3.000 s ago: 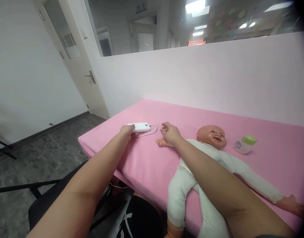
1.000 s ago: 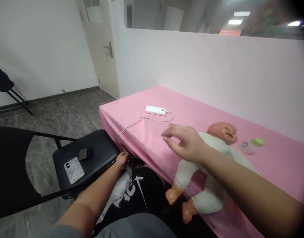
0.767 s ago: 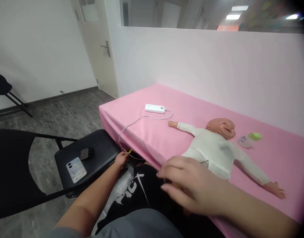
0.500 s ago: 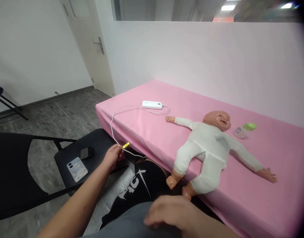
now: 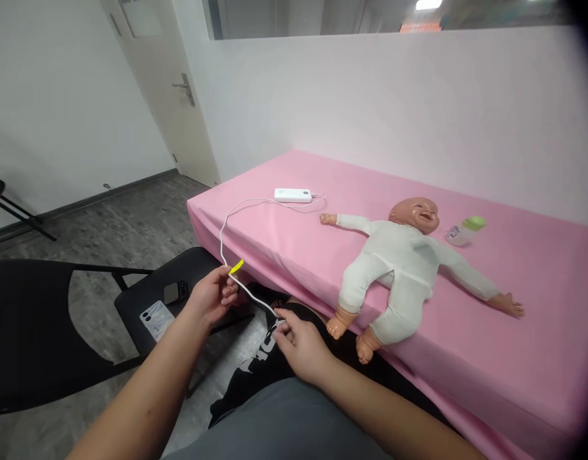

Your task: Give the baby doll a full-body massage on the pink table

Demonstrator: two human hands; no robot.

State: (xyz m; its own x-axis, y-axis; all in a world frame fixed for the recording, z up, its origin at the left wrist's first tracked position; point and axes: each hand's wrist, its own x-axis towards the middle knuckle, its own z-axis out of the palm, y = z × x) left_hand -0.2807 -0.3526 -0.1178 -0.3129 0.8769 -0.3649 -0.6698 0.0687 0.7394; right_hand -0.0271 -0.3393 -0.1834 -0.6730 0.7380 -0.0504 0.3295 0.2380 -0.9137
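Observation:
A white cable [image 5: 222, 233] runs from a white power bank [image 5: 293, 195] on the pink-covered table [image 5: 270, 243] down over its near edge. My left hand [image 5: 216, 292] pinches this cable beside a yellow tag [image 5: 237, 266]. Above my lap, my right hand [image 5: 301, 345] has its thumb and fingertips closed on the cable's free end; the tip itself is mostly hidden. To the right, a baby doll [image 5: 403, 262] in a white cloth body lies on its back, its feet at the table's edge.
A small bottle with a green cap [image 5: 466, 230] lies beyond the doll's shoulder. On the left stands a black folding chair [image 5: 145, 281] with a patterned phone [image 5: 156, 319] and a dark device [image 5: 175, 292] on its seat. A white wall [image 5: 371, 102] borders the table.
My right hand has moved forward from near my body and taken hold of the cable's end. My left hand has risen slightly with the cable. The view has shifted a little.

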